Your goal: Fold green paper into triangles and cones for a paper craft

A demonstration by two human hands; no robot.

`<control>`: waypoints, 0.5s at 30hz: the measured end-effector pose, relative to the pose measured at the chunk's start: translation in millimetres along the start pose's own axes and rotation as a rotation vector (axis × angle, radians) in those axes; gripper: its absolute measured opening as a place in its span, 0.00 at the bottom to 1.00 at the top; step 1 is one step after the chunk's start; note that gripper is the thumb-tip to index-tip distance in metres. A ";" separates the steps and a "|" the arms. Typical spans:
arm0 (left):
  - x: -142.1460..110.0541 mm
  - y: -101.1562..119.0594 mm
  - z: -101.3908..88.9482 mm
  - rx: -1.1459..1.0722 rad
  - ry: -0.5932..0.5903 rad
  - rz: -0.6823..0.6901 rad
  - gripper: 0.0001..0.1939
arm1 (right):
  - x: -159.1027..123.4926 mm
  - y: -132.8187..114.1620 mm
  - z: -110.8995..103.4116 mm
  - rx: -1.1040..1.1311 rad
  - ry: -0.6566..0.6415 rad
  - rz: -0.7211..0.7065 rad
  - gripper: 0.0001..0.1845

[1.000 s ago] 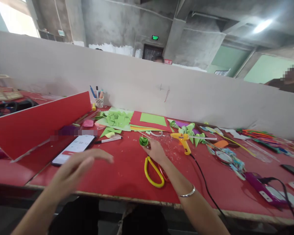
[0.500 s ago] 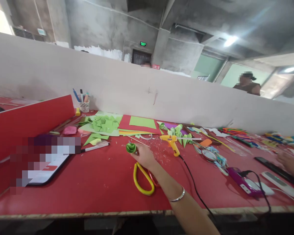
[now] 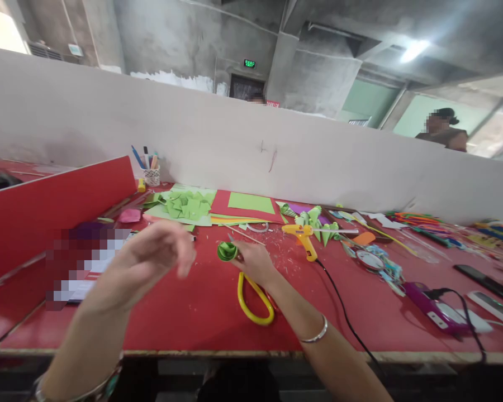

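Note:
My right hand (image 3: 255, 262) is closed on a rolled green paper flower (image 3: 227, 251), its spiral facing up. A yellow-handled pair of scissors (image 3: 257, 318) shows below that hand, with part of a red handle behind the wrist. A grey blade tip pokes out just above the flower; whether my fingers also grip the scissors I cannot tell. My left hand (image 3: 151, 262) is raised over the table at the left, fingers loosely bent and apart, holding nothing visible. A yellow glue gun (image 3: 302, 237) lies to the right of my right hand.
Cut green paper pieces (image 3: 188, 204) lie at the back, beside green sheets (image 3: 251, 204). Green paper cones (image 3: 314, 218) sit behind the glue gun. A pen cup (image 3: 151, 176), a purple power strip (image 3: 431, 307) and a black cord stand about. Another person's hand is at the far right.
My left hand has come into view from below at the left, in front of the tablet-like object. My right hand still holds the green paper flower. The view has shifted slightly.

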State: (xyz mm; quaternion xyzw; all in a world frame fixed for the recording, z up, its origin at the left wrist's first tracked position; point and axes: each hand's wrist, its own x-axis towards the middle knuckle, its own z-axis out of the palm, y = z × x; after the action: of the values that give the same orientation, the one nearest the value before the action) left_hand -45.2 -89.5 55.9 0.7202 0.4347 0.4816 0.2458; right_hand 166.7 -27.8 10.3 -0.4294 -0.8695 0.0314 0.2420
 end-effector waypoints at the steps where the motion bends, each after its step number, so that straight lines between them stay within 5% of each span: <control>1: 2.4 -1.0 2.7 0.001 -0.018 -0.007 0.27 | -0.3 -0.4 0.2 -0.001 -0.006 -0.018 0.13; 8: 9.4 -14.7 42.5 0.157 -0.206 0.004 0.45 | -1.1 3.0 6.5 0.104 -0.048 -0.120 0.17; 15: 9.1 -20.4 52.6 0.127 -0.211 0.163 0.18 | 0.2 1.0 11.5 0.283 -0.065 -0.199 0.20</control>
State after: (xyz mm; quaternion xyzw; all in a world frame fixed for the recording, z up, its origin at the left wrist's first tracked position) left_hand -3.9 -68.1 22.7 0.8139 0.3759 0.3932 0.2042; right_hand 162.2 -25.2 0.0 -0.3015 -0.9021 0.1432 0.2735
